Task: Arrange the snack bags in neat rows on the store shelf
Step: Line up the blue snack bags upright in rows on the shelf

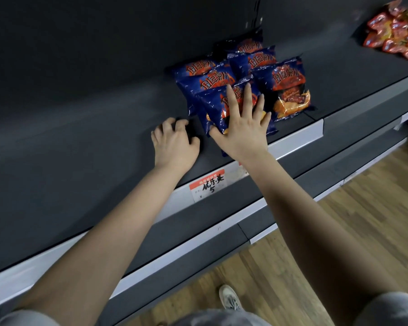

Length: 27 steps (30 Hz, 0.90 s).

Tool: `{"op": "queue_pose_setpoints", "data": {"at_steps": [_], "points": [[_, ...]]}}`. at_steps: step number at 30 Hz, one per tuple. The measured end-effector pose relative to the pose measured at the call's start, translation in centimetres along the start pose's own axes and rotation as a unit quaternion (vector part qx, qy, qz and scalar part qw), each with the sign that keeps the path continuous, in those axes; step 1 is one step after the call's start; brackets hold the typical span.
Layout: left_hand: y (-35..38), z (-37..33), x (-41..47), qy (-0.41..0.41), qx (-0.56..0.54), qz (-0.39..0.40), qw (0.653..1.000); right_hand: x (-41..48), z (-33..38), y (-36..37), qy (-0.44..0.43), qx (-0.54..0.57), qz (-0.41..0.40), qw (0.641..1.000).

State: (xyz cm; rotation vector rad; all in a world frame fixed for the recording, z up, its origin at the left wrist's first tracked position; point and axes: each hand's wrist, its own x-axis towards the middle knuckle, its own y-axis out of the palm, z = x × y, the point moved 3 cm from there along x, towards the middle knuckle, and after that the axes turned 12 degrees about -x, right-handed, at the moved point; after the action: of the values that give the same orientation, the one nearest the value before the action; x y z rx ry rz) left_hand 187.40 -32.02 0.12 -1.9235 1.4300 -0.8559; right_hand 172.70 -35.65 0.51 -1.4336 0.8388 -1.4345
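Observation:
Several dark blue snack bags with orange lettering lie in two overlapping rows on the dark shelf [92,137]. My right hand [241,124] lies flat with spread, straight fingers on the front bag of the left row [216,107]. The front bag of the right row [286,88] lies just right of it, untouched. My left hand [174,143] hovers over the bare shelf just left of the bags, fingers loosely curled, holding nothing.
A pile of red and yellow snack packets [397,31] sits on the shelf at the far right. A white price rail with a red-and-white price tag [209,187] runs along the shelf's front edge. Lower shelves and a wooden floor [339,231] are below.

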Motion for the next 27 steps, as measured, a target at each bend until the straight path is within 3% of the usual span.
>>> {"op": "queue_pose_setpoints", "data": {"at_steps": [14, 18, 21, 27], "points": [[0.1, 0.4, 0.1, 0.015, 0.013, -0.005, 1.0, 0.0, 0.3, -0.2, -0.008, -0.022, 0.031, 0.999], [-0.2, 0.4, 0.2, -0.003, 0.005, 0.002, 1.0, -0.5, 0.6, -1.3, -0.005, -0.005, -0.031, 1.0], [-1.0, 0.6, 0.6, -0.018, -0.015, -0.006, 1.0, -1.5, 1.8, -2.3, -0.06, 0.005, -0.107, 0.992], [-4.7, 2.4, 0.0, -0.025, -0.019, -0.04, 0.999, -2.3, 7.7, -2.6, -0.166, 0.07, -0.076, 0.981]]}}
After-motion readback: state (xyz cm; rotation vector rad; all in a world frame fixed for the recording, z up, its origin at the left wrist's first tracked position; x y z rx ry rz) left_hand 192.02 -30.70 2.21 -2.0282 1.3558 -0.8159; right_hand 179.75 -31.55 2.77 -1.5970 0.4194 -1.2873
